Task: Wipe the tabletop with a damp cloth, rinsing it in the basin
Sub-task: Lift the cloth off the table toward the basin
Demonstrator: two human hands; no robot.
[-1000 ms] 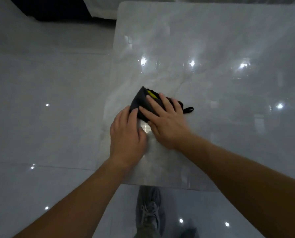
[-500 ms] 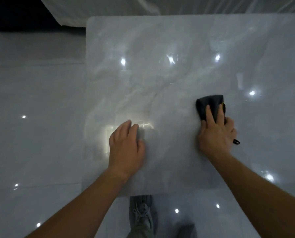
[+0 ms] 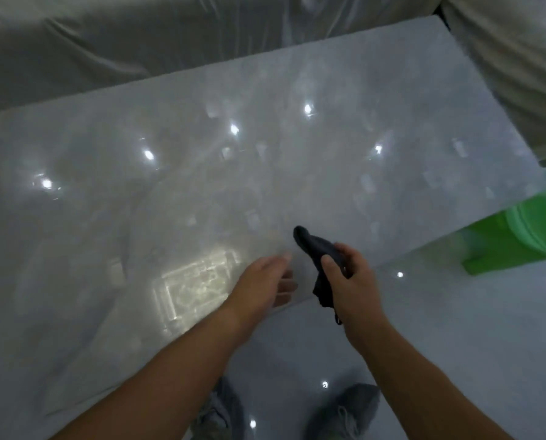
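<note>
The glossy pale marble tabletop fills the middle of the view. My right hand grips a dark bunched cloth and holds it lifted over the table's near edge, one end sticking up and the rest hanging below the fist. My left hand hovers just left of it over the same edge, fingers relaxed and blurred, holding nothing. A green basin stands on the floor past the table's right corner, partly cut off by the frame.
White draped fabric lies behind the table and on the right. The shiny tiled floor spreads in front. My grey shoes are at the bottom, close to the table edge.
The view swung right, bringing the green basin in. My right hand stopped pressing the cloth flat and lifted it bunched in a fist. My left hand came off the tabletop.
</note>
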